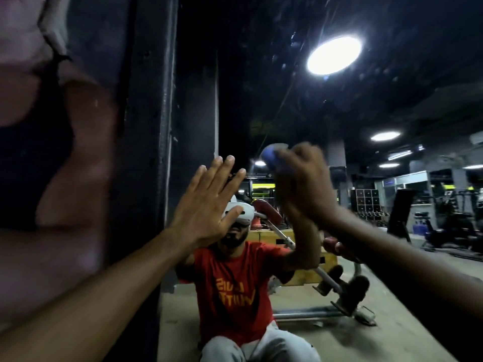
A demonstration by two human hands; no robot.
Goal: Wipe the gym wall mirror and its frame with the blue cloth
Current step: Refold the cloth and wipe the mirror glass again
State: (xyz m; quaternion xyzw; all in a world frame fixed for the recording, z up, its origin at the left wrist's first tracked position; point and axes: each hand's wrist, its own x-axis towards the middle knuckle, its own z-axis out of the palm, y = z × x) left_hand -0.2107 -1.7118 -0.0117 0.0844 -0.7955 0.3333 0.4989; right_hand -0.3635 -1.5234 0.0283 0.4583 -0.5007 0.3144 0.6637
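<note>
Beside the mirror frame [167,113], left fingers [209,181] splay flat; right fingers [300,160] clutch the blue cloth [269,155]

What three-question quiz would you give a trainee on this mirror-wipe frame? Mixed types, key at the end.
1. Multiple choice: which hand holds the blue cloth? A left, B right, C both.
2. True or false: the left hand is balled into a fist.
3. Fill the gap: the shirt reflected in the mirror is ___.

Key
1. B: the right hand grips the cloth, raised in front of the glass.
2. False: its fingers are straight and spread.
3. Red.
</note>
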